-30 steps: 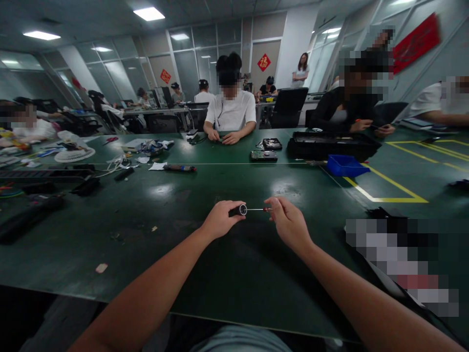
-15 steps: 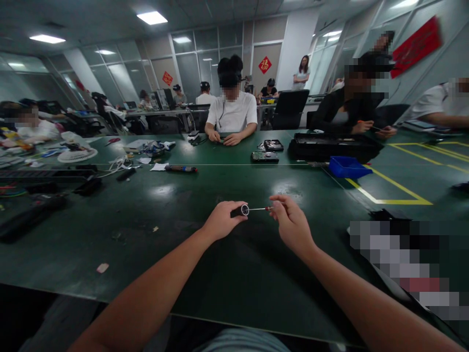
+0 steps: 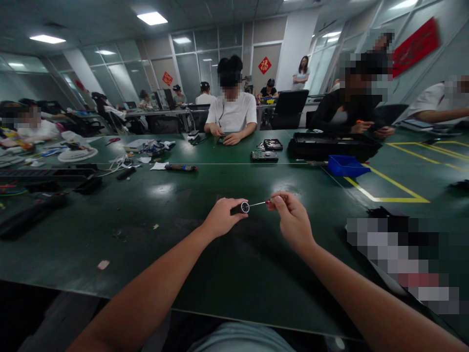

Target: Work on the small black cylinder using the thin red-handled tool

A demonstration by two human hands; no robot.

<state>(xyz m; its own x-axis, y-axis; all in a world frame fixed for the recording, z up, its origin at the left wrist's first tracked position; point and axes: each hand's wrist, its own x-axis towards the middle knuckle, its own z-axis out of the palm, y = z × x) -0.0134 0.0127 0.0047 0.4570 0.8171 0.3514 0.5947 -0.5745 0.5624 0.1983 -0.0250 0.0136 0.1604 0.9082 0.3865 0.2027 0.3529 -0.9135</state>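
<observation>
1. A black tube (image 3: 238,209) with a pale ring round its near end is at the centre of the frame, above the table (image 3: 220,274)
2. The left hand (image 3: 224,217) is closed round the tube, with the ringed end facing right and slightly towards the camera
3. The right hand (image 3: 291,215), just right of centre, pinches the red handle of a thin screwdriver (image 3: 268,202); its metal shaft slants down to the left to the ringed end, though whether the tip is inside I cannot tell
4. The two hands are apart, with the bare shaft between them
5. Beyond them, left of centre, a dark pen-like tool (image 3: 181,167) lies beside a white paper scrap (image 3: 158,166)
6. Above centre are two hard drives (image 3: 264,156), one behind the other; right of them are a long black case (image 3: 335,146) and a blue bin (image 3: 347,166)
7. At the top centre, a person in a white shirt (image 3: 234,111) sits across the table, both hands on it
</observation>
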